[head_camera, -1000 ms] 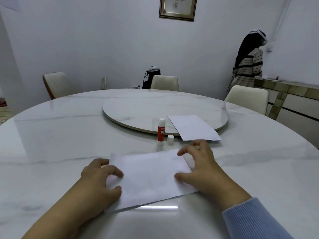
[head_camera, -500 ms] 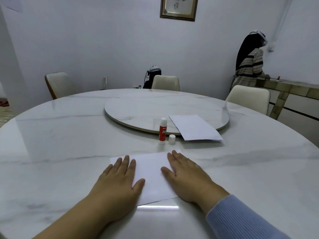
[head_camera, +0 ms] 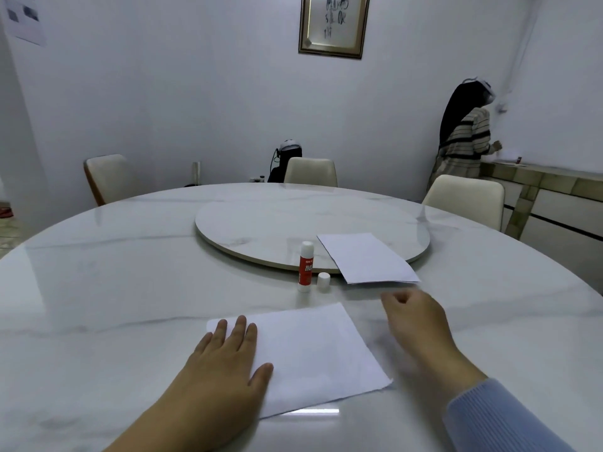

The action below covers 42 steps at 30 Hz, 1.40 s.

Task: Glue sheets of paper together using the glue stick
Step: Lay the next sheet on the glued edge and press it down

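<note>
Your right hand (head_camera: 416, 324) has left the near white paper sheet (head_camera: 313, 350), fingers loosely curled, empty. Keep your left hand (head_camera: 225, 367) flat on it; take the uncapped red-and-white glue stick (head_camera: 305, 266) standing just beyond.

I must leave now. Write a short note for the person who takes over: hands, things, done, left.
Left hand: flat, pressing the near sheet.
Right hand: in the air beside that sheet, fingers loosely curled, holding nothing.
Glue stick: upright, uncapped; its cap stands beside it.
Second sheet: on the turntable's edge.
Done: cap off. Whether glue is applied cannot be seen.
Left: glue the second sheet on.
</note>
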Motion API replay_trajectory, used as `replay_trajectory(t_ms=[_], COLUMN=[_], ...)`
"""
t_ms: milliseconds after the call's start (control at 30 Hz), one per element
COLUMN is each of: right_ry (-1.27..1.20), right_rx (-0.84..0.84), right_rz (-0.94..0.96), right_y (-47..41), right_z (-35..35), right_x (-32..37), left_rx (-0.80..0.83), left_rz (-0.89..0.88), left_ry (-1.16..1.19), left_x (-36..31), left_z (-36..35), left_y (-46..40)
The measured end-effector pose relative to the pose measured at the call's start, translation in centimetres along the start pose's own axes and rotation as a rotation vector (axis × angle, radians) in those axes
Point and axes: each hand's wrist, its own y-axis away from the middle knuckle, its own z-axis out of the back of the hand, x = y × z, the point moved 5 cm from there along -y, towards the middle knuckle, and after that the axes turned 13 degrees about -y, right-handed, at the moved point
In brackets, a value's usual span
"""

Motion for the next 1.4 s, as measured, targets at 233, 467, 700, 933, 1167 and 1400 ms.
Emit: replay_trajectory(t_ms=[233, 467, 700, 933, 1167, 1400], right_ry=[-0.955, -0.707, -0.389, -0.729, -0.814, -0.531], right_rx=[0.017, -0.241, -0.441, 0.306, 0.466, 0.314], right_rz=[-0.521, -0.394, 0.225, 0.578, 0.369, -0.028], right_y=[-5.4, -8.9, -8.1, 2.1, 6.3, 3.4], right_z=[-4.4, -3.1, 5.1, 7.7, 5.0, -0.1], right_x=[-1.6, -1.3, 9.3, 21.6, 17.0, 4.0], left_rx=[-0.009, -0.185, -0.366, -0.304, 0.052, -0.201], left_rz=[0.009, 0.047, 0.144, 0.133, -0.236, 0.183], left_ry=[0.006, 0.091, 0.318, 1.274, 2.060, 1.811], left_x=[0.3, 1.0, 1.8, 2.2, 2.6, 3.9], left_z=[0.0, 0.8, 2.0, 2.7, 3.6, 2.7], left_y=[-0.4, -0.7, -0.4, -0.4, 0.5, 0.7])
